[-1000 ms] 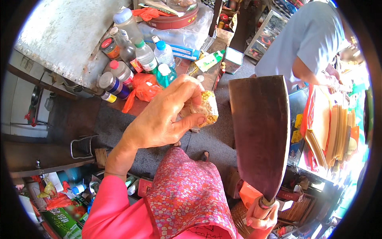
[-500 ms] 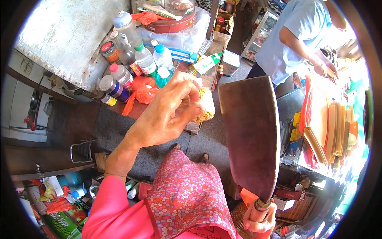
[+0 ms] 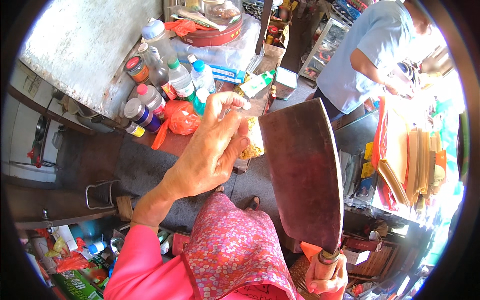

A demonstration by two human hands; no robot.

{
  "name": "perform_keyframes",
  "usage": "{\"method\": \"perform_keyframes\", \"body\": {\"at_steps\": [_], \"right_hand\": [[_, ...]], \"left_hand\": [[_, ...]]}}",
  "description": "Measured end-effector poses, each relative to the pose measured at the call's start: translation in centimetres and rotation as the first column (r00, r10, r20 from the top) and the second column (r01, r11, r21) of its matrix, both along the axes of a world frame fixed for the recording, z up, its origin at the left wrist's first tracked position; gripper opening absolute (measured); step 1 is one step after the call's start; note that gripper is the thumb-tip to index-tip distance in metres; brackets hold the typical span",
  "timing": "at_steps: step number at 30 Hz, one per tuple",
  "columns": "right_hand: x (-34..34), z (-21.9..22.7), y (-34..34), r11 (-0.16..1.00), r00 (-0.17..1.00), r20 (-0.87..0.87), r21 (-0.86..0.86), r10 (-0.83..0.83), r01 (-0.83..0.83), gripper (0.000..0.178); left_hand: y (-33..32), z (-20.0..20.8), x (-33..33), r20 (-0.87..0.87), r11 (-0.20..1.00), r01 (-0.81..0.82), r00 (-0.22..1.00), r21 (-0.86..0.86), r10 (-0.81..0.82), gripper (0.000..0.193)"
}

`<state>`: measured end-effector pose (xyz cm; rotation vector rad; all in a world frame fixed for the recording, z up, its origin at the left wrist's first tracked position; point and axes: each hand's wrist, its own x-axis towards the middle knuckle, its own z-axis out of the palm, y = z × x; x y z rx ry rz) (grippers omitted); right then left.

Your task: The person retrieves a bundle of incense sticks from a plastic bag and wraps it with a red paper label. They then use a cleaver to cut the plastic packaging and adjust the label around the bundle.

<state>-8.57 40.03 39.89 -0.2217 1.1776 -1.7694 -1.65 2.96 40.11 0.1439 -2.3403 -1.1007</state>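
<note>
My right hand (image 3: 327,277) is wrapped around the handle of a large dark cleaver (image 3: 305,175), its broad blade standing upright. Across from it, my left hand (image 3: 207,145) is closed, with thumb and fingers on a small block-like thing (image 3: 255,142), yellow and grainy with a pale top. I cannot make out whether it is a jar, a packet or a piece of food. A small white bit (image 3: 246,105) shows at a left fingertip. The blade's upper left corner is right beside the yellow thing; whether they touch is unclear.
Several bottles and jars (image 3: 181,80) crowd a bench beside an orange plastic bag (image 3: 181,117). A round red tin (image 3: 215,34) sits behind them. At the far right a person in a light blue shirt (image 3: 370,60) bends over a bright counter holding stacked cardboard (image 3: 417,165).
The cleaver's blade has swung left, closing the gap to the yellow thing. My left hand has shifted slightly left and down, still gripping it. The other person has leaned a little.
</note>
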Motion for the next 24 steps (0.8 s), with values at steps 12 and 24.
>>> {"method": "perform_keyframes", "body": {"at_steps": [12, 24], "right_hand": [[-0.8, 2.9, 0.2, 0.816, 0.903, -0.120, 0.489, 0.413, -0.308, 0.056], [-0.8, 2.9, 0.4, 0.927, 0.933, -0.240, 0.329, 0.268, -0.181, 0.040]], "left_hand": [[0.1, -0.8, -0.2, 0.019, 0.998, -0.069, 0.997, -0.002, 0.069, 0.013], [0.6, -1.1, -1.1, -0.088, 0.996, -0.072, 0.994, -0.057, 0.066, 0.007]]}}
